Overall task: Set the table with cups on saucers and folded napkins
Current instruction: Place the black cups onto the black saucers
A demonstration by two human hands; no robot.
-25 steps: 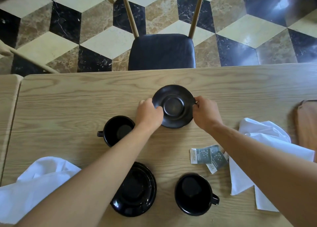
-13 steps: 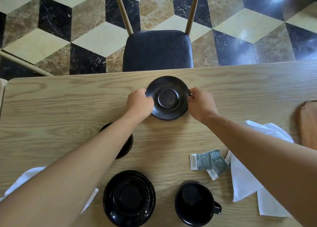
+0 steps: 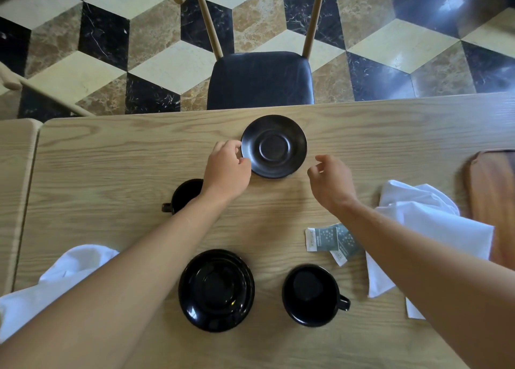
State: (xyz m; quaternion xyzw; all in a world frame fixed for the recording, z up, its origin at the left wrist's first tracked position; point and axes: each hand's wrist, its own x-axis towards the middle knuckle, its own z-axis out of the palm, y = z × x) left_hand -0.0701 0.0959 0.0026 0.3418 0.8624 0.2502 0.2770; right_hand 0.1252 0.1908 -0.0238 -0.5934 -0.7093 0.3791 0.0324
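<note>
Nearest, along the front edge:
Stacked saucers: glossy black saucers (image 3: pixel 216 290) lie stacked on the wooden bench (image 3: pixel 111 173).
Near cup: a black cup (image 3: pixel 311 295) stands upright just right of the stack, apart from it, handle pointing right.
Left napkin: a crumpled white napkin (image 3: pixel 64 274) lies at the near left, partly under the left forearm.
Right napkin: a second white napkin (image 3: pixel 434 229), loosely bunched and unfolded, lies at the right beside a wooden tray (image 3: pixel 493 201).
Packets: small grey-green packets (image 3: pixel 328 240) lie between the near cup and the right napkin, partly hidden by the right forearm.
Far cup: another black cup (image 3: pixel 184 195) stands mid-bench, half covered by the left wrist, handle to the left.
Left hand: the left hand (image 3: pixel 227 170) has its grip curled loosely, fingertips touching the left rim of the matte saucer; whether it pinches the rim, I cannot tell.
Right hand: the right hand (image 3: pixel 331 181) hovers apart from that saucer, grip spread and holding nothing.
Matte saucer: a single matte black saucer (image 3: pixel 274 146) lies flat near the far edge of the bench, bare of any cup.
Chair: a chair with a dark seat (image 3: pixel 260 80) stands just beyond the bench, behind that saucer.
</note>
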